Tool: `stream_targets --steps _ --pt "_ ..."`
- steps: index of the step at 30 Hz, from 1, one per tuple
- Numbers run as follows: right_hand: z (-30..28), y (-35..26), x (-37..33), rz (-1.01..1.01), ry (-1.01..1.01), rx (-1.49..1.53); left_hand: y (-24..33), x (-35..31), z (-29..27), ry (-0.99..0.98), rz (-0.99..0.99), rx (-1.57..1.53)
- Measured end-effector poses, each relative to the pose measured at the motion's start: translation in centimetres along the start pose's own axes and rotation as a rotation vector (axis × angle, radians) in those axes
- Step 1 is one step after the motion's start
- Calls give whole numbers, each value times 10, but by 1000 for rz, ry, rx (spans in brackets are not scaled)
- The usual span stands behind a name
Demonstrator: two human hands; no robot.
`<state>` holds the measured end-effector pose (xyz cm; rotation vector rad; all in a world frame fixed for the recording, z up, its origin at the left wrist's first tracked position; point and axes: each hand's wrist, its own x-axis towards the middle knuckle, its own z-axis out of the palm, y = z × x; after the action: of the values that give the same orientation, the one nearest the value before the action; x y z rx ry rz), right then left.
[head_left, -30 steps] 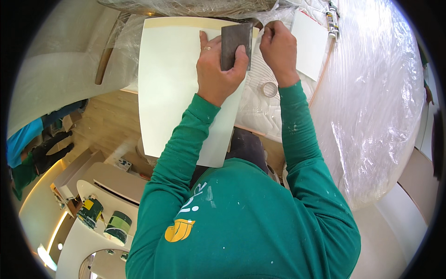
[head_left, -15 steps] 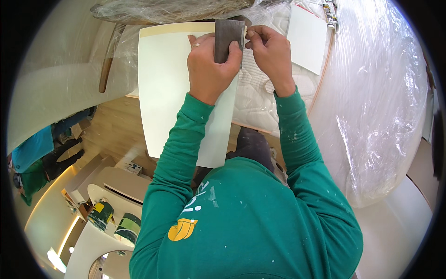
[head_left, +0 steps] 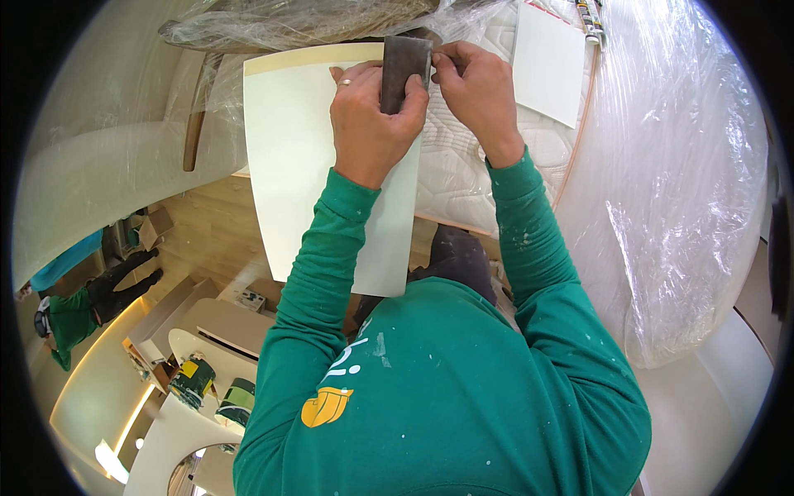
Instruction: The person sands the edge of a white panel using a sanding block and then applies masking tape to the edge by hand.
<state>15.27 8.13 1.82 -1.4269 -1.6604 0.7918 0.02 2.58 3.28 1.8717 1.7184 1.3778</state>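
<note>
A white panel [head_left: 314, 124] lies lengthwise in front of me, its far edge covered by a strip of cream masking tape [head_left: 310, 58]. My left hand [head_left: 372, 124] presses a flat, dark grey-brown rectangular plate [head_left: 405, 62] onto the panel's far right corner, thumb on top, other fingers along its left side. The plate hides that end of the tape. At the plate's right edge, my right hand [head_left: 480, 95] is closed in a pinch, apparently on the tape's end. The fingertips mostly cover what they hold.
Beneath the panel is a plastic-covered mattress [head_left: 459, 178], with another white board [head_left: 547, 70] and tubes [head_left: 590, 21] at its far right. Plastic sheeting [head_left: 662, 190] drapes the right side. Behind on the left are paint cans [head_left: 192, 380] and a person in green [head_left: 73, 318].
My right fingertips have moved slightly left and down against the plate's edge, and the pale tape end there is now covered. My left hand and the plate stay nearly in place.
</note>
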Motion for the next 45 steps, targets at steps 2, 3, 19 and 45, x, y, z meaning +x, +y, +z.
stream_targets --steps 2,3,19,45 --pt "0 2 1 -10 -4 -15 0 0 -1 -3 -30 -29" --pt "0 4 2 -14 -8 -22 0 0 -1 -4 -26 -31" --pt "-3 4 7 -24 -41 -61 1 2 -4 -31 -30 -22" --pt "6 3 7 -149 -20 -263 4 4 -2 -51 -25 -42"
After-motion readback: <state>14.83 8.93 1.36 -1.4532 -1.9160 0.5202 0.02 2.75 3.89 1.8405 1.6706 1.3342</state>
